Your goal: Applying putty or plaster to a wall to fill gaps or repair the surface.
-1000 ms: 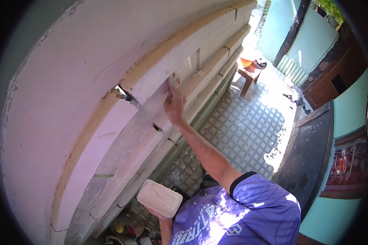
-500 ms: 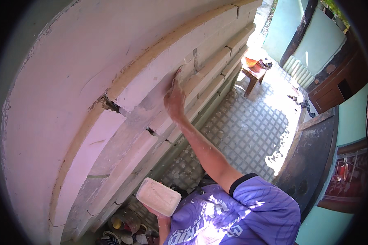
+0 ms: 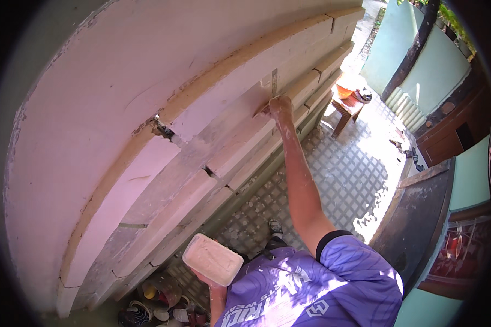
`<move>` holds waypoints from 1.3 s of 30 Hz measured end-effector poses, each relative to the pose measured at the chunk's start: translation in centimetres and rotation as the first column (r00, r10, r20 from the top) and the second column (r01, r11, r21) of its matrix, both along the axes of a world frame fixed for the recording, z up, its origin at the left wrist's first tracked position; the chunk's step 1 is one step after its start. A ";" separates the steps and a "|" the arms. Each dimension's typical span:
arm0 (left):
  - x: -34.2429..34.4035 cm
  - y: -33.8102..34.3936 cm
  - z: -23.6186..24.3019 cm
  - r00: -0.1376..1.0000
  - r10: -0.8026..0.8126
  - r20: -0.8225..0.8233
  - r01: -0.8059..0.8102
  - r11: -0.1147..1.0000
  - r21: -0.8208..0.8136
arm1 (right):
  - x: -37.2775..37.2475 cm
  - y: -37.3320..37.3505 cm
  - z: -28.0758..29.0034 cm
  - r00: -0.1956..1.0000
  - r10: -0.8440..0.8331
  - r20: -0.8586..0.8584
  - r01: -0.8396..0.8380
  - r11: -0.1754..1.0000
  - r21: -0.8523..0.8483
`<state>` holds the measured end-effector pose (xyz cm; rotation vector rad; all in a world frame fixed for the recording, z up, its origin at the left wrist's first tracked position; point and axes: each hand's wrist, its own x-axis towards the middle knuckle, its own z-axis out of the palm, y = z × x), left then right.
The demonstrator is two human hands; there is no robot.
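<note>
My left hand (image 3: 211, 280) holds a shallow rectangular tub (image 3: 197, 246) from beneath, near my waist. A smooth, pale pinkish paste (image 3: 217, 262) fills the tub almost to its rim. My right arm is stretched out to the stepped, block-built wall (image 3: 223, 122). There my right hand (image 3: 281, 107) is closed against a recessed band below the upper ledge. Something thin juts from its fingers toward the wall, too small to make out. Wet-looking smears lie on the band beside the hand.
Dark gaps (image 3: 162, 129) break the wall's ledges. Buckets and cans (image 3: 163, 294) stand at the wall's foot, lower left. Patterned tiles (image 3: 333, 174) cover the floor. A wooden stool (image 3: 346, 111) holding an orange thing stands farther off, with sandals (image 3: 414, 158) to its right.
My right hand has moved right along the wall and lower on the band, its wrist now bent over. My left hand keeps the tub in nearly the same place. The view has shifted slightly.
</note>
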<state>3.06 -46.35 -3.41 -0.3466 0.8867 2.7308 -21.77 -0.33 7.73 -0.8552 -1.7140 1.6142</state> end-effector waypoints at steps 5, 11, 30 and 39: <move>0.9 0.2 2.9 0.998 0.060 0.020 -0.059 0.997 -0.042 | 0.6 -1.0 3.0 0.947 0.227 -0.228 -0.276 0.937 -0.214; 0.2 -1.5 -0.8 1.000 0.019 0.005 -0.019 1.000 0.021 | 1.2 1.6 -0.1 0.937 0.332 -0.112 -0.341 0.937 -0.073; 0.3 -5.8 0.4 0.999 -0.044 -0.016 0.045 0.992 0.117 | 4.4 -15.4 1.3 0.926 0.305 -0.222 -0.345 0.922 -0.175; -0.8 -9.0 0.9 0.997 0.011 -0.071 -0.010 1.000 0.019 | 7.0 -17.0 4.9 0.994 -0.027 -0.107 0.066 0.924 0.378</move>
